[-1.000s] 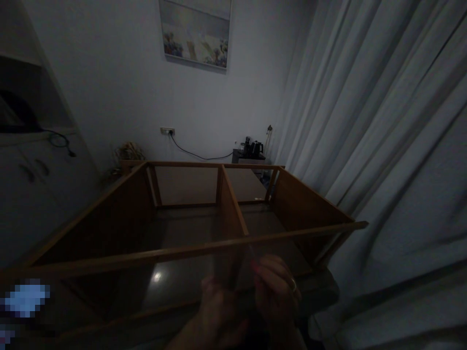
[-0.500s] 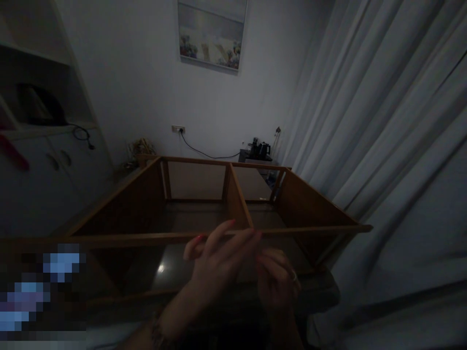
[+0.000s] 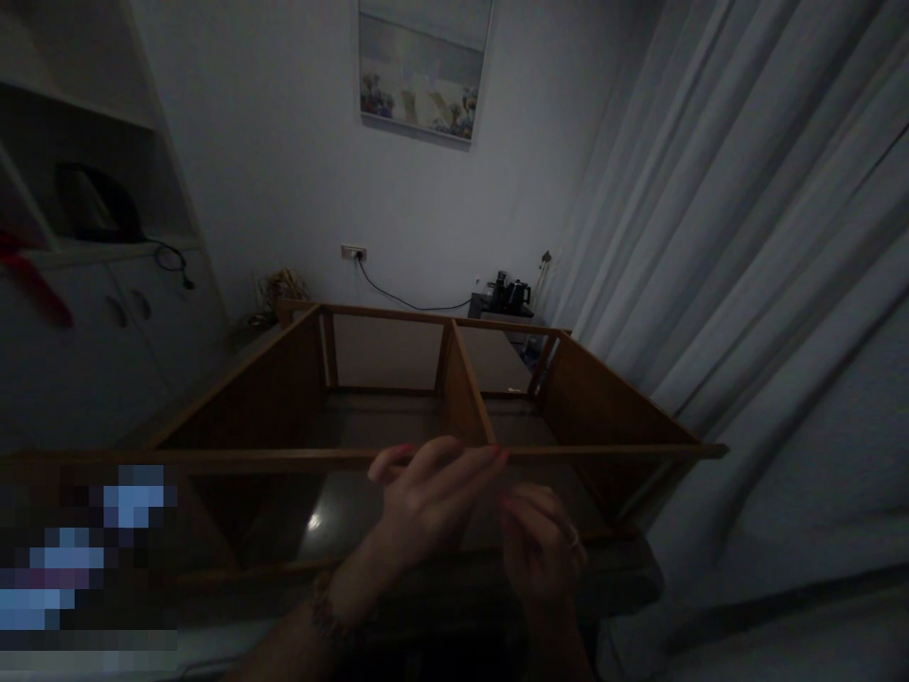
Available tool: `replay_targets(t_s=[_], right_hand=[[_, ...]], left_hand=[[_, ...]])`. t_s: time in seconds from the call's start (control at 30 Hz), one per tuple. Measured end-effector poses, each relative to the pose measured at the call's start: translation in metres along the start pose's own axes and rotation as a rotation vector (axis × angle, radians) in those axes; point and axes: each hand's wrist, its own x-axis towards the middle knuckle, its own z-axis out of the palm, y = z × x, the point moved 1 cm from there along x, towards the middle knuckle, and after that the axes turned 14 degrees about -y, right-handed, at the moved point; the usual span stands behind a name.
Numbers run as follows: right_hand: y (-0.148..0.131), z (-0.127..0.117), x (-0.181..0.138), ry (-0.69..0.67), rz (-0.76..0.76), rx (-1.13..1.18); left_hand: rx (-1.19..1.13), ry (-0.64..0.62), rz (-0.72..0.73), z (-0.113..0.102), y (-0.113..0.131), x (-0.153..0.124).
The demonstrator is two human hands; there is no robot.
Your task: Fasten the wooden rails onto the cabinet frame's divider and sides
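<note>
The room is dim, and the person stands at the near side of a wooden cabinet frame (image 3: pixel 454 398) that lies on its back on the floor, open side up. The left hand (image 3: pixel 426 497) is raised over the near front rail (image 3: pixel 248 461), close to the place where the middle divider (image 3: pixel 465 403) meets this rail; its fingers (image 3: pixel 465 464) are spread and slightly curled, with painted nails, and they hold nothing that I can see. A bracelet (image 3: pixel 323 611) sits on the left wrist. The right hand (image 3: pixel 540 540) is just beside it, a little lower and nearer to the person, with a ring on one finger; its fingers are bent inward, but the light is too weak to tell if something small is pinched between them. The two hands are very near each other, perhaps touching. Behind the frame there is a white wall with a painting (image 3: pixel 424 66), a socket with a black cable (image 3: pixel 404 301), and a small table with a kettle (image 3: pixel 515 292). Long pale curtains (image 3: pixel 745 237) hang on the right, and white cupboards (image 3: pixel 92 322) stand on the left.
</note>
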Motion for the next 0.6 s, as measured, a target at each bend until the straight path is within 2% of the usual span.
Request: replay_targets(t_s=[0.17,0.27,0.4,0.6], right_hand=[[0.000,-0.004,0.003,-0.020,-0.021,-0.015],[-0.001,-0.007,0.004,-0.017,-0.045,-0.037],[-0.004,-0.013,0.001,-0.023,-0.063,-0.047],[-0.017,-0.031,0.009,-0.049,-0.118,-0.032]], left_hand=[[0.024,0.042,0.033,-0.002,0.002,-0.001],[0.031,-0.004,0.045,-0.002,0.000,-0.004],[0.029,-0.021,0.154,-0.005,0.000,-0.005],[-0.017,-0.056,0.243,-0.018,0.010,0.000]])
